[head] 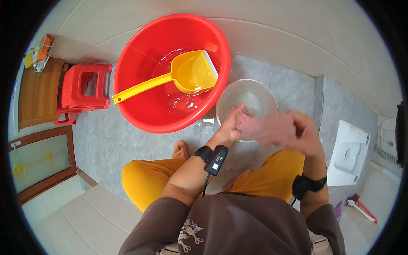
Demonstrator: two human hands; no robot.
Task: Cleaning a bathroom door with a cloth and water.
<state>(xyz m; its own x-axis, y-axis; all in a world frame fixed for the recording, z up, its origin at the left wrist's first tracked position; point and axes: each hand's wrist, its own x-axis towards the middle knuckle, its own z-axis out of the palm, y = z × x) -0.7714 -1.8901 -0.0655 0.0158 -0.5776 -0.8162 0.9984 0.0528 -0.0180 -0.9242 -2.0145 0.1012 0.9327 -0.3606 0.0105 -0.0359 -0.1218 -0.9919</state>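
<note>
A pink cloth (pixel 272 129), blurred by motion, stretches between my two hands above a translucent plastic basin (pixel 249 91). My left hand (pixel 230 127) grips one bunched end over the basin's near rim. At the other end, to the right of the basin, my right hand (pixel 306 132) has its fingers curled around the cloth. Water appears to lie in the basin, though the cloth and hands hide part of it. Beside it stands a large red plastic tub (pixel 140 57) with water in the bottom. A yellow plastic scoop (pixel 193 71) rests inside, its handle across the tub's left rim.
Red plastic stools (pixel 86 87) stand left of the tub, near a wooden cabinet (pixel 40 92). A door with a frosted pane (pixel 41 159) is at the lower left. Rightward, a white squat toilet (pixel 349 156) is set in the floor, with brushes (pixel 361 208) nearby. Grey tiles (pixel 127 143) look wet near the tub.
</note>
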